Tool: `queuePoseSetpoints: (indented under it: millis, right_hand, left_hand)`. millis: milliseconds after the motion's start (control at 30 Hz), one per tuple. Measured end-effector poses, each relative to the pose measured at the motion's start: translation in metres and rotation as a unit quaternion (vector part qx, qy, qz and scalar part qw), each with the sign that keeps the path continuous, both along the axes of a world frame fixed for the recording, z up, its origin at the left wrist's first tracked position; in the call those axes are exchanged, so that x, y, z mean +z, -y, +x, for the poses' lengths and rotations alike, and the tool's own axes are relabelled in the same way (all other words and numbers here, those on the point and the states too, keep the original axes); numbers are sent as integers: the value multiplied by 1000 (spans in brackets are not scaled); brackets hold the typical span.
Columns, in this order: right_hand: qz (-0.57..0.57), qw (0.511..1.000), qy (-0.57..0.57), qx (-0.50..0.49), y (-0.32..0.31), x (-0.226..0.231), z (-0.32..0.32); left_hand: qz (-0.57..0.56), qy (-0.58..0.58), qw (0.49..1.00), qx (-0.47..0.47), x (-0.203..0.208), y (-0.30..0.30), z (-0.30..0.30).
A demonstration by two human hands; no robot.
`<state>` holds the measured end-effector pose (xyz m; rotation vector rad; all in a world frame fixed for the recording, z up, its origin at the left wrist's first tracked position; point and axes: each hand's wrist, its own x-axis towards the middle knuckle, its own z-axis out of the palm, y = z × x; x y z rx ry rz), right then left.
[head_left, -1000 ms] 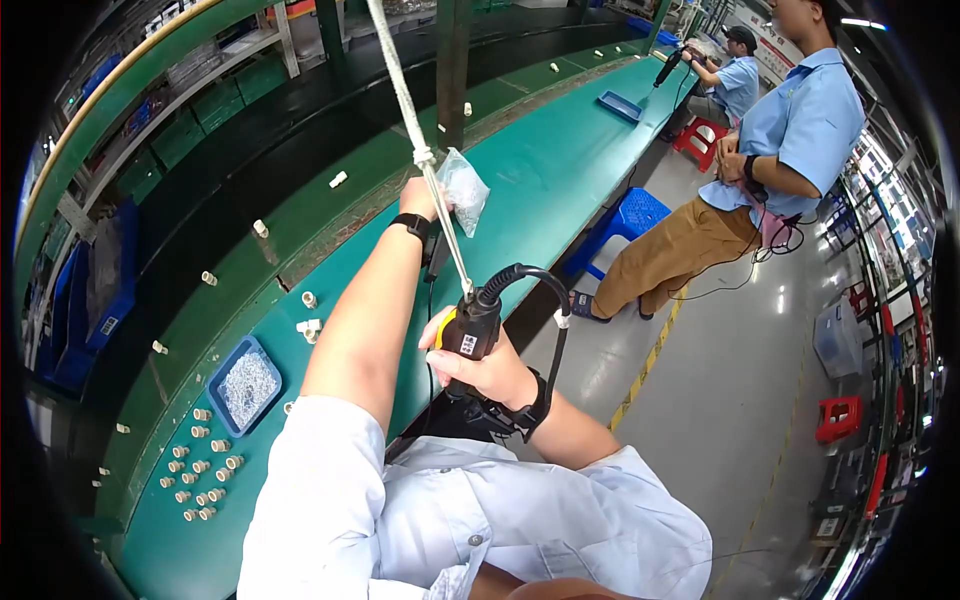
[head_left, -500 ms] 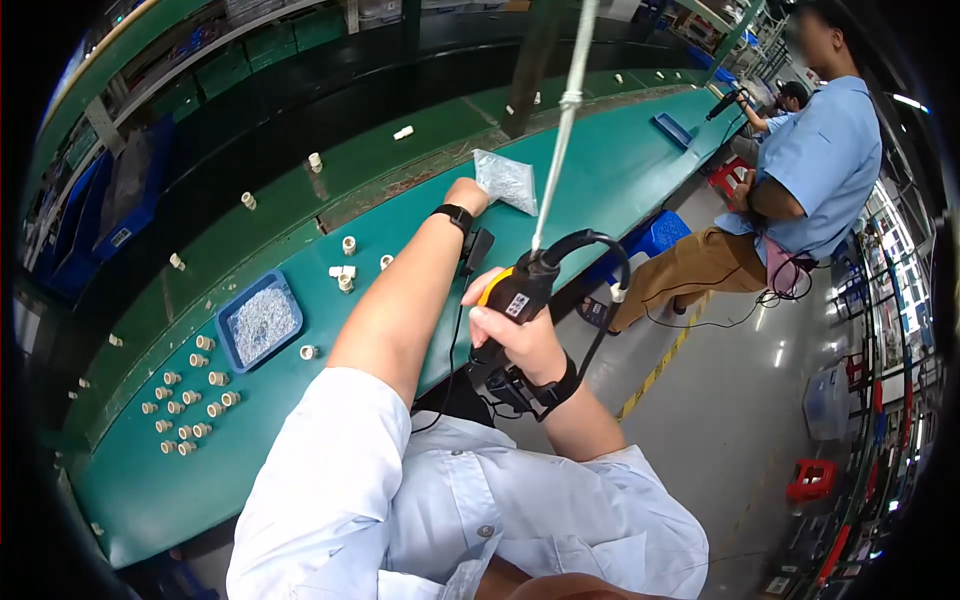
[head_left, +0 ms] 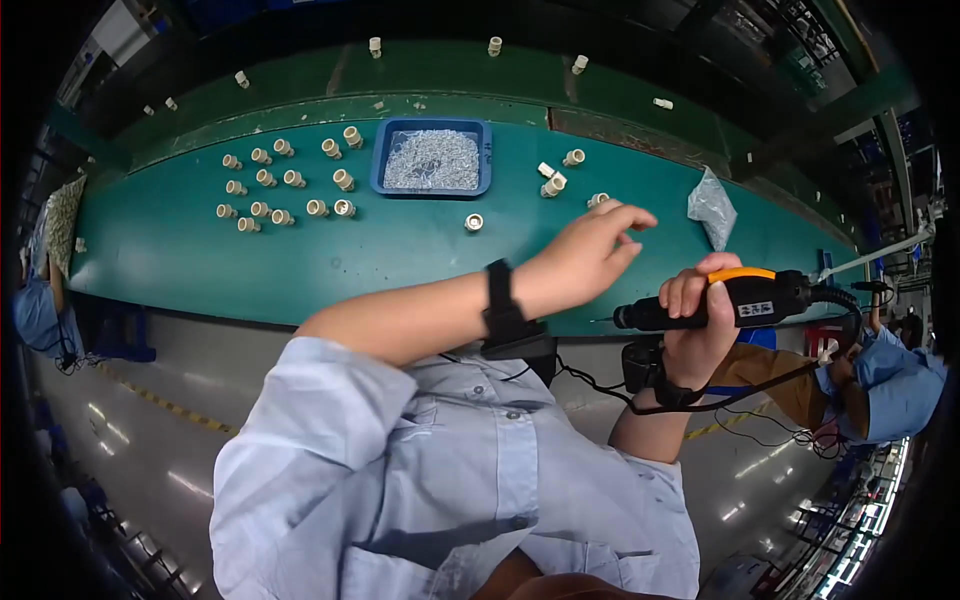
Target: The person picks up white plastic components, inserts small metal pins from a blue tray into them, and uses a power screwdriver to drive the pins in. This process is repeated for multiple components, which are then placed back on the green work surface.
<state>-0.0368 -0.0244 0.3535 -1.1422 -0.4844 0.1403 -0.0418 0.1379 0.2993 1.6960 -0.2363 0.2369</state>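
Observation:
My right hand [head_left: 700, 325] grips a black and orange electric screwdriver [head_left: 783, 292], its thin bit pointing left over the front edge of the green table [head_left: 400, 270]. To its left, my left hand [head_left: 590, 258] hovers above the tabletop with fingers apart and nothing in them. Just behind that hand is a cream cylindrical fitting [head_left: 598, 200], partly hidden. Beyond it stand a few more pieces, among them a fitting [head_left: 573, 157]. A clear plastic bag [head_left: 712, 208] of small silvery pieces lies farther right. Another fitting [head_left: 474, 222] stands alone left of my left hand.
A blue tray [head_left: 376, 160] of small silvery pieces sits at the back middle. Several cream fittings [head_left: 293, 179] stand in a group left of it. A dark green ledge [head_left: 450, 85] behind bears more pieces. Co-workers in blue shirts [head_left: 895, 385] are at both ends.
My view has swung left along the table. My left hand has come away from the plastic bag, back toward me. My right hand still holds the screwdriver, now lying more level.

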Motion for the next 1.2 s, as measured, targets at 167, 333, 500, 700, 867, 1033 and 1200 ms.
queuePoseSetpoints:
  millis: [167, 333, 500, 700, 867, 1033, 1200]
  right_hand:
    - [51, 994, 64, 73, -32, 8, 16]
    - [62, 992, 78, 83, -94, 18, 21]
    - [47, 989, 118, 81, -138, 11, 17]
    - [36, 990, 106, 90, -156, -2, 17]
    - [44, 988, 88, 116, -163, -12, 23]
    - [-52, 991, 103, 72, -178, -12, 17]
    - [-66, 989, 104, 76, -181, -12, 18]
  left_hand:
    - [124, 50, 982, 131, 5, -108, -94]
    - [155, -59, 960, 227, -11, -140, -101]
    - [174, -35, 963, 202, -32, -139, -76]
    - [149, -82, 972, 159, -51, -144, -62]
    - [99, -108, 977, 155, -49, -142, -60]
    - [71, -118, 977, 162, -54, -143, -61]
    - [65, -107, 979, 162, -54, -144, -60]
